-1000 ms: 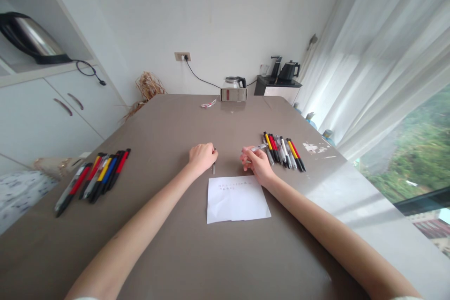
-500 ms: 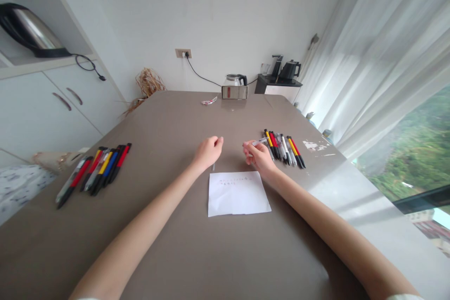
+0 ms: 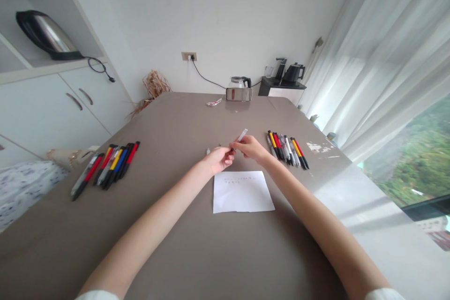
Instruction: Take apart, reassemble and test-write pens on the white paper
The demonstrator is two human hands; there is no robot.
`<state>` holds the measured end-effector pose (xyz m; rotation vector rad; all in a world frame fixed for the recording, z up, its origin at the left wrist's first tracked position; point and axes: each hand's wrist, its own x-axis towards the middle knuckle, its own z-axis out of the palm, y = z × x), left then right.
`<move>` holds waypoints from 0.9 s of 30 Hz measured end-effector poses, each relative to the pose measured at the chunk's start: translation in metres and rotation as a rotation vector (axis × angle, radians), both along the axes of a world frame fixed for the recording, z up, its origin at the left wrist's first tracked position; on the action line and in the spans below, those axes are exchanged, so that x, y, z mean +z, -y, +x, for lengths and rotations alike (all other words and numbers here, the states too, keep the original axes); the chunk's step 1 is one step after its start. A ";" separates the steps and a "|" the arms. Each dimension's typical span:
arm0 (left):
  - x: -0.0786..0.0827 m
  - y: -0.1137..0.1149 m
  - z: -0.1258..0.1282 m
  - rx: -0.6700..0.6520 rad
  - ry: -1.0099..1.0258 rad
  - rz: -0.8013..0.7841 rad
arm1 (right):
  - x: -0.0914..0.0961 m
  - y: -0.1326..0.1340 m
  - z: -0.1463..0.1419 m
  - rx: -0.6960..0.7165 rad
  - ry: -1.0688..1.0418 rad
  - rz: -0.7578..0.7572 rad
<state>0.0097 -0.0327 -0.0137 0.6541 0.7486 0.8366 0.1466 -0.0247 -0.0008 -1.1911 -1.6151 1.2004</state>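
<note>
My two hands meet over the brown table (image 3: 183, 243), just beyond a white sheet of paper (image 3: 242, 192) with a line of writing at its top. My right hand (image 3: 250, 146) grips a clear pen (image 3: 242, 135) that points up and away. My left hand (image 3: 220, 159) pinches the near end of that same pen. A small pen part (image 3: 208, 151) lies on the table to the left of my hands. A row of pens (image 3: 287, 148) lies to the right of my right hand.
A second group of coloured pens (image 3: 107, 166) lies at the table's left side. At the far edge stand a glass kettle (image 3: 239, 89) and a small wrapper (image 3: 213, 101). Cabinets and a shelf with a kettle (image 3: 47, 35) are left; curtains hang right.
My left hand has left the small part on the table and moved right to meet my right hand. My right hand has raised the clear pen and turned it upward.
</note>
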 end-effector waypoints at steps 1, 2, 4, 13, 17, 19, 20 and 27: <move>-0.001 -0.001 0.000 0.002 0.006 0.002 | 0.000 0.000 0.000 -0.002 -0.004 0.002; -0.001 -0.001 -0.001 0.004 0.012 0.004 | 0.000 0.000 0.000 -0.008 -0.014 0.006; -0.002 -0.001 -0.001 0.017 0.012 0.015 | 0.000 0.002 0.001 -0.024 -0.052 0.016; -0.006 -0.002 -0.007 0.071 -0.110 0.175 | 0.004 0.009 0.009 -0.060 -0.179 0.003; -0.009 -0.006 -0.009 0.087 -0.086 0.180 | 0.005 0.010 0.008 -0.081 -0.186 -0.029; -0.008 -0.007 -0.010 0.096 -0.084 0.175 | 0.006 0.010 0.008 -0.081 -0.194 -0.040; -0.007 -0.007 -0.010 0.101 -0.085 0.174 | 0.006 0.010 0.008 -0.081 -0.199 -0.046; -0.006 -0.010 -0.014 0.130 -0.168 0.219 | 0.010 0.011 0.006 -0.108 -0.227 -0.082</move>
